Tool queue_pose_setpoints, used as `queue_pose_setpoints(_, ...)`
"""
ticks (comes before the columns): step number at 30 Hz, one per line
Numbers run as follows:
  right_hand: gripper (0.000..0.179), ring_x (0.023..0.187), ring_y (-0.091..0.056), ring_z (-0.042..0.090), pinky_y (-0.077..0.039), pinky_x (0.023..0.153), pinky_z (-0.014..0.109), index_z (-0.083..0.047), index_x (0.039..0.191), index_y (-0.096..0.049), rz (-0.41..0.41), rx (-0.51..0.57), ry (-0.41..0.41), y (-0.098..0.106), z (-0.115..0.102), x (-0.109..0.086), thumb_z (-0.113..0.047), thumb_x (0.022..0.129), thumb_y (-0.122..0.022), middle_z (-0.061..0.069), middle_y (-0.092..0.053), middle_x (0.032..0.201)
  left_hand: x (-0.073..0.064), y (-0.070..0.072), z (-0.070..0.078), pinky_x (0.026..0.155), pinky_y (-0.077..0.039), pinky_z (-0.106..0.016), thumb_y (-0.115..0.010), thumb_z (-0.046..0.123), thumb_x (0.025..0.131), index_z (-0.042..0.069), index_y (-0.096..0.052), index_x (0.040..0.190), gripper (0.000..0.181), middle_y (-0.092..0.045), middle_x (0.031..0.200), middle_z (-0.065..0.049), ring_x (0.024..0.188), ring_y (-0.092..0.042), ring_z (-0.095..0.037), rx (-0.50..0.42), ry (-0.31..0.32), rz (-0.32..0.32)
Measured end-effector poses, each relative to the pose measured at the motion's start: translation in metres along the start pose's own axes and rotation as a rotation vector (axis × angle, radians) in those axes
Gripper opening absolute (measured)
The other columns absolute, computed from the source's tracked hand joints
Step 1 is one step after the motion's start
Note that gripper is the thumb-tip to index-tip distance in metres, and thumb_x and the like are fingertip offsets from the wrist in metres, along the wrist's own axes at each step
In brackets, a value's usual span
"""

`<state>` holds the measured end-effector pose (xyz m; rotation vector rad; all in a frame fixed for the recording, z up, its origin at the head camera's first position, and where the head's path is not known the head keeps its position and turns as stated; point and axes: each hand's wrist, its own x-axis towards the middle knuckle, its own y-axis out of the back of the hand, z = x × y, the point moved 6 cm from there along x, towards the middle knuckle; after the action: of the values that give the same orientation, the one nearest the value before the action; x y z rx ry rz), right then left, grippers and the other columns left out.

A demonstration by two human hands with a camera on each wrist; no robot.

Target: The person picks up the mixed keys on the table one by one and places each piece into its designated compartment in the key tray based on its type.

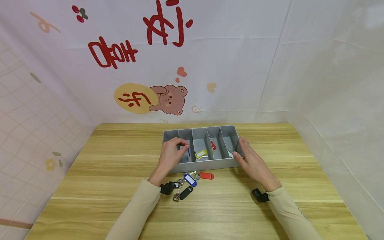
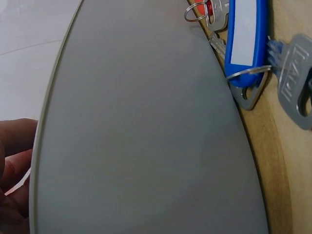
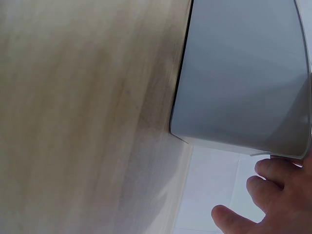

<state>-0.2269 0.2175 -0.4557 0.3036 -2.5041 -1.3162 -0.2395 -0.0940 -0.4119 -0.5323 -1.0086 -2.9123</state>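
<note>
A grey divided box point(image 1: 217, 163) stands on the table, its compartments in a row. My left hand point(image 1: 170, 156) reaches over its front wall into the second compartment from the left and pinches a blue key tag point(image 1: 188, 152), seen edge-on. At the right end, my right hand point(image 1: 255, 163) holds the box's corner, thumb over the front rim and fingers along the outer side. A yellow key tag point(image 1: 201, 154) lies in the middle compartment, a red tag point(image 1: 213, 145) in the fourth. Something green point(image 1: 230, 153) shows beside the right thumb in the last one.
In front of the box lie a blue key tag point(image 1: 190, 180), a red key tag point(image 1: 207, 176) and a black key tag point(image 1: 186, 192), with keys on rings. Printed cloth point(image 1: 225, 60) hangs behind the table's far edge.
</note>
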Motion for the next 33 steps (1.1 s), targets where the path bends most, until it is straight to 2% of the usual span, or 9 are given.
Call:
queue_pose_setpoints(8,0.078,0.156,-0.017,0.041,-0.02,0.123,0.059,0.005,0.162,-0.02,0.001,0.0,0.004,-0.001,0.0,0.0,-0.046,0.11,-0.047,0.019,-0.016,0.171,0.002,0.0,-0.001,0.079,-0.053,-0.044,-0.077,0.01,0.093,0.008,-0.08,0.094,0.004,-0.075,0.094,-0.005,0.088,-0.071,-0.029,0.067,0.019,0.009)
queue_pose_setpoints(12,0.078,0.156,-0.016,0.041,-0.02,0.123,0.059,0.006,0.162,-0.02,0.0,-0.001,0.005,-0.002,-0.001,0.0,-0.046,0.11,-0.047,0.019,-0.016,0.17,0.001,-0.001,-0.002,0.084,-0.052,-0.046,-0.077,0.009,0.094,0.007,-0.081,0.096,0.005,-0.076,0.095,-0.006,0.092,-0.071,-0.031,0.098,0.003,0.008)
queue_pose_setpoints(16,0.079,0.157,-0.015,0.039,-0.02,0.123,0.059,0.006,0.162,-0.019,-0.003,-0.001,0.003,-0.003,-0.001,0.0,-0.046,0.11,-0.047,0.019,-0.016,0.17,0.0,-0.002,-0.004,0.09,-0.051,-0.05,-0.077,0.008,0.094,0.003,-0.08,0.103,0.011,-0.076,0.1,-0.009,0.097,-0.071,-0.033,0.109,-0.015,0.012)
queue_pose_setpoints(20,0.079,0.157,-0.015,0.04,-0.019,0.123,0.059,0.006,0.162,-0.019,-0.005,0.002,0.001,-0.003,0.0,0.0,-0.046,0.11,-0.047,0.02,-0.016,0.17,-0.001,-0.001,-0.004,0.096,-0.051,-0.052,-0.076,0.014,0.096,0.003,-0.077,0.117,0.024,-0.075,0.114,-0.013,0.107,-0.07,-0.033,0.1,-0.026,-0.004)
queue_pose_setpoints(23,0.078,0.156,-0.016,0.041,-0.019,0.123,0.059,0.006,0.162,-0.019,-0.003,0.0,0.003,-0.003,0.0,0.0,-0.046,0.11,-0.046,0.021,-0.016,0.17,-0.003,0.002,-0.004,0.103,-0.049,-0.054,-0.074,0.019,0.097,0.004,-0.073,0.127,0.033,-0.07,0.128,-0.015,0.121,-0.065,-0.034,0.078,-0.04,-0.032)
queue_pose_setpoints(27,0.078,0.156,-0.017,0.042,-0.019,0.123,0.059,0.006,0.162,-0.019,0.001,-0.004,0.004,-0.002,0.0,0.001,-0.046,0.11,-0.046,0.022,-0.018,0.17,-0.009,0.008,-0.003,0.114,-0.038,-0.058,-0.07,0.027,0.1,0.006,-0.065,0.139,0.044,-0.058,0.149,-0.012,0.139,-0.05,-0.034,0.064,-0.057,-0.075)
queue_pose_setpoints(33,0.077,0.156,-0.017,0.042,-0.02,0.123,0.059,0.005,0.162,-0.02,0.007,-0.009,0.011,-0.001,0.001,0.001,-0.045,0.11,-0.046,0.022,-0.018,0.17,-0.018,0.022,-0.009,0.118,-0.031,-0.06,-0.067,0.038,0.101,0.009,-0.055,0.15,0.059,-0.038,0.164,-0.009,0.151,-0.034,-0.035,0.134,-0.048,-0.095)
